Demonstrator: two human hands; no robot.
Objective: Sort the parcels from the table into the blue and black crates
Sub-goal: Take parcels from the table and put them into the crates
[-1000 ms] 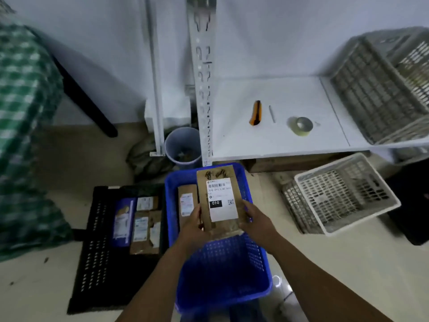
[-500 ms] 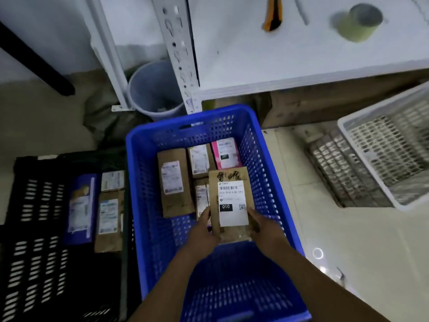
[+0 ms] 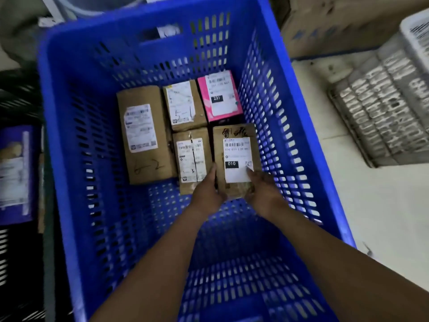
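A brown parcel labelled 010 [image 3: 235, 156] sits low inside the blue crate [image 3: 67, 140], at the right of the crate's floor. My left hand [image 3: 209, 191] grips its left near edge and my right hand [image 3: 262, 191] grips its right near corner, thumb on the label. Beside it lie a tall brown parcel [image 3: 144, 133], two smaller brown parcels [image 3: 183, 105] [image 3: 191, 159] and a pink parcel [image 3: 219, 96]. The black crate [image 3: 14, 252] stands at the left edge, holding a purple parcel [image 3: 16, 173].
White mesh baskets [image 3: 380, 108] lie on the floor to the right of the blue crate. A cardboard box [image 3: 336, 22] stands behind them at the top right. The near half of the blue crate's floor is bare.
Both hands have lowered the 010 parcel from above the crate down to its floor, next to the other parcels. The camera has dipped closer over the crate.
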